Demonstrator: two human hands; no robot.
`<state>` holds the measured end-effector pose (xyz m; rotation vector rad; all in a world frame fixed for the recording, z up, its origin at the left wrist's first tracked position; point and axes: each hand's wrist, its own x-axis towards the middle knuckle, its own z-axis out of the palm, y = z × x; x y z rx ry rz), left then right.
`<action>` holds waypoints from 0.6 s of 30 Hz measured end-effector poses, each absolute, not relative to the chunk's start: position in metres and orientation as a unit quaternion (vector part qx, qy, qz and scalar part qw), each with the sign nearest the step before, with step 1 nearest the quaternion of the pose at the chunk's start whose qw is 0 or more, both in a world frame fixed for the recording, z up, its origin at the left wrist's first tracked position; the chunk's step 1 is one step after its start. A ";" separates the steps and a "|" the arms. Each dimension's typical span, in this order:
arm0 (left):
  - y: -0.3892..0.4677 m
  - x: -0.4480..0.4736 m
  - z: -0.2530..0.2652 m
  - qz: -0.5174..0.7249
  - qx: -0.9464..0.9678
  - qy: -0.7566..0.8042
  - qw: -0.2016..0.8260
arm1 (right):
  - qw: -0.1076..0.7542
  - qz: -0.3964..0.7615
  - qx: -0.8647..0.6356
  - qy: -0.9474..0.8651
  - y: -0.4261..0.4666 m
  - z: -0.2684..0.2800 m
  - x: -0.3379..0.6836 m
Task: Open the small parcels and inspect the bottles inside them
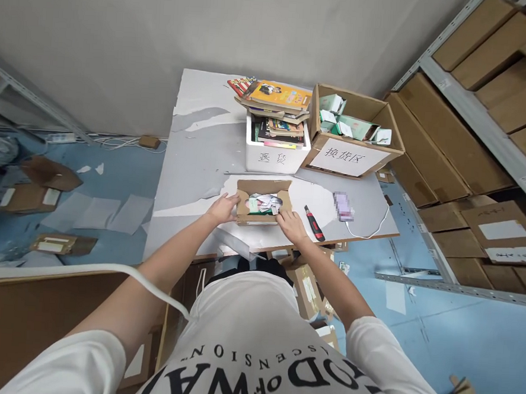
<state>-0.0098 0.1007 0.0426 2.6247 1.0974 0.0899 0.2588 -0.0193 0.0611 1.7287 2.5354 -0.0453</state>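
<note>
A small open cardboard parcel (263, 189) lies near the front edge of the grey table (194, 157), with white and green paper showing inside. My left hand (223, 208) grips its left side, fingers on the flap. My right hand (291, 225) holds its front right corner. A red and black utility knife (314, 223) lies just right of my right hand.
A phone (343, 206) on a white cable lies right of the knife. Behind stand a white bin (274, 153) stacked with books and a labelled cardboard box (352, 158). Shelving with flat cartons fills the right. Cardboard scraps and papers litter the blue floor at left.
</note>
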 end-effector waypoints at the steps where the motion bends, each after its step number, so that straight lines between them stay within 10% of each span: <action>1: 0.100 -0.010 0.043 0.030 0.910 0.387 0.148 | 0.020 -0.013 0.567 0.824 -0.028 0.055 0.258; 8: 0.097 -0.019 0.055 -0.047 0.916 0.372 0.142 | -0.065 -0.069 0.595 0.798 -0.058 0.038 0.255; 18: 0.094 0.055 0.106 -0.095 0.928 0.334 0.136 | 0.172 -0.159 0.567 0.790 0.048 0.122 0.235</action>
